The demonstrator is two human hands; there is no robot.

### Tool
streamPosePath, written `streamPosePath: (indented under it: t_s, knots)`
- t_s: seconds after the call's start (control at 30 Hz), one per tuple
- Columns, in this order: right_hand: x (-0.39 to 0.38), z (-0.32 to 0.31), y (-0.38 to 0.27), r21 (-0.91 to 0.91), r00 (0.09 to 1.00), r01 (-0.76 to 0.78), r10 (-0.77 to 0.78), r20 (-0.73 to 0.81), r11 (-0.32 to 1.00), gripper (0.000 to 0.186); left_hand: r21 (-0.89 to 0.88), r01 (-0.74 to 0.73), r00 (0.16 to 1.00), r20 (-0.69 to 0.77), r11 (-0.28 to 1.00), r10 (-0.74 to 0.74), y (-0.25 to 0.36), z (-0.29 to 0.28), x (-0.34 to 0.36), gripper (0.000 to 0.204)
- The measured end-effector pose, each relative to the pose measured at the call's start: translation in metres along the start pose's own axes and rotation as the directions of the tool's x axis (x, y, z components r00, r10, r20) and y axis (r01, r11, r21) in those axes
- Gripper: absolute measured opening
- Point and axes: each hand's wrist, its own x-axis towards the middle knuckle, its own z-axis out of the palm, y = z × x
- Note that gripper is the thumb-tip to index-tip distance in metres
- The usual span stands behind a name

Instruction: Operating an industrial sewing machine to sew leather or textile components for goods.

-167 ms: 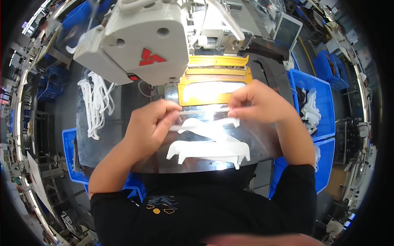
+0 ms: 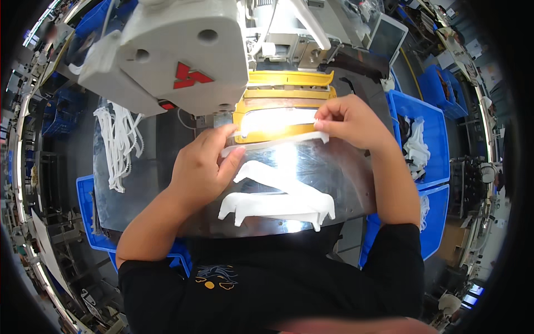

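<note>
White strip (image 2: 278, 144) runs hand to hand along the yellow frame's (image 2: 303, 131) near side; two-ended support likely keeps it straight. Left hand (image 2: 203, 158): thumb and forefinger spread around its end. Right hand (image 2: 350, 123): tips close together; can't tell if either grip actually pinches. White pieces (image 2: 278, 206) sit on worktop (image 2: 356, 186), presumably for easy reach.

1. The top edge cuts off the machine head (image 2: 181, 50).
2. Glare washes out the inside of the yellow frame (image 2: 303, 130).
3. The left hand (image 2: 203, 161) hides part of the white strip (image 2: 281, 142).
4. A pinkish shape (image 2: 356, 326) at the lower edge is cut off and too blurred to identify.
</note>
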Motion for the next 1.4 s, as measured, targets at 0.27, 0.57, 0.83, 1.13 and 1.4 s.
streamPosePath:
  t_s: [0.27,0.57,0.83,1.13,1.4]
  knots:
    - [0.011,-0.014,0.026,-0.024,0.969,-0.048,0.041,-0.243,0.999,0.011,0.215,-0.243,0.970,0.084,0.946,0.230,-0.024,0.010,0.005,0.053]
    - [0.013,-0.009,0.021,-0.109,0.964,-0.037,0.007,-0.266,0.993,0.011,0.369,-0.161,0.978,0.184,0.916,0.098,-0.018,0.011,0.008,0.070]
    - [0.006,-0.019,0.025,-0.227,0.962,-0.059,-0.005,-0.272,0.972,0.031,0.398,-0.131,0.982,0.178,0.908,0.064,-0.015,0.015,0.011,0.076]
    - [0.010,-0.015,0.018,-0.376,0.960,-0.217,0.127,-0.250,0.901,0.046,0.377,-0.110,0.981,0.192,0.920,0.039,-0.015,0.016,0.011,0.080]
    - [0.010,-0.017,0.025,-0.405,0.960,-0.201,0.096,-0.265,0.892,0.043,0.390,-0.137,0.980,0.186,0.910,0.068,-0.016,0.013,0.008,0.077]
